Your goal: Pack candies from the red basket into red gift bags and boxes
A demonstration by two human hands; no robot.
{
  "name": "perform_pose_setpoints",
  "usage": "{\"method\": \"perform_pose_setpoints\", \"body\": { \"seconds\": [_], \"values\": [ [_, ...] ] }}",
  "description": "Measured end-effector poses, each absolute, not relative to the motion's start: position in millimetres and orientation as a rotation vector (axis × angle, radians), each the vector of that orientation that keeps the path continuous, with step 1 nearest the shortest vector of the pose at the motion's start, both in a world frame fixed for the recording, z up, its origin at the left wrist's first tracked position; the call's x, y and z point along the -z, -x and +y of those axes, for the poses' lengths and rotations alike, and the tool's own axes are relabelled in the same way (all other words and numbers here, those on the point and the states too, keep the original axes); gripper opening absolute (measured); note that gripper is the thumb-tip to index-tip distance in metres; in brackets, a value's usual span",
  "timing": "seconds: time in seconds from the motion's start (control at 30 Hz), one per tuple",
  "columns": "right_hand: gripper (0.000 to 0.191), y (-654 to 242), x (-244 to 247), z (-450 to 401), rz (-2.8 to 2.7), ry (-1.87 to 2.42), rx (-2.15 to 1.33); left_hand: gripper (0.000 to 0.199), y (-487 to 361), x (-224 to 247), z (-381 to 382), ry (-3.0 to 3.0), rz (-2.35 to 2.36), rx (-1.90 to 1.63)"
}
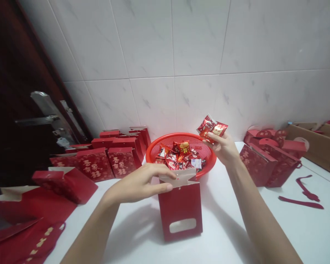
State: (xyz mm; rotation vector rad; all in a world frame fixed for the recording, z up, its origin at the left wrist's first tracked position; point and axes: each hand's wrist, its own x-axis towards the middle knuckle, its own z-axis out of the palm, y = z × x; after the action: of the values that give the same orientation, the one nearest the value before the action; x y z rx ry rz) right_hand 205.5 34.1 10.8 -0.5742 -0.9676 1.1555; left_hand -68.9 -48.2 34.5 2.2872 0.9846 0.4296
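A red paper bag with a white oval label stands upright on the white table, its top partly open. My left hand is at its upper left, thumb and fingers on the rim. My right hand, raised to the right of the bag, pinches several shiny red candy packets between thumb and fingers. Behind the bag sits a red plastic basket with a heap of wrapped candies; the bag hides part of its front edge.
Red bags stand in rows at the left, with larger ones nearer. More bags and a cardboard box are at the right, beside dark red straps. A tiled wall rises behind.
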Motion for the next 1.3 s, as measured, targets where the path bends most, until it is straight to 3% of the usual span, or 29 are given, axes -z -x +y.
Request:
{"method": "perform_pose_setpoints", "body": {
  "seconds": [0.37,0.63,1.0,1.3],
  "values": [
    [0.036,-200.6,-46.6,-39.0,-1.765,0.548,-1.404,0.059,63.3,-29.9,-51.5,-2.185,1.017,-0.349],
    [0.035,-187.4,-47.8,-57.3,-2.498,0.675,-0.813,0.066,65.1,-24.9,-47.9,-2.176,1.005,-0.36],
    [0.013,-181.9,-46.3,-73.9,-2.676,1.043,-0.587,0.094,70.0,-20.9,-54.0,-2.142,1.105,-0.308],
    [0.014,-172.5,-45.4,-81.9,-2.757,1.1,-0.249,0.078,65.6,-20.9,-50.6,-2.185,1.02,-0.383]
  ]
}}
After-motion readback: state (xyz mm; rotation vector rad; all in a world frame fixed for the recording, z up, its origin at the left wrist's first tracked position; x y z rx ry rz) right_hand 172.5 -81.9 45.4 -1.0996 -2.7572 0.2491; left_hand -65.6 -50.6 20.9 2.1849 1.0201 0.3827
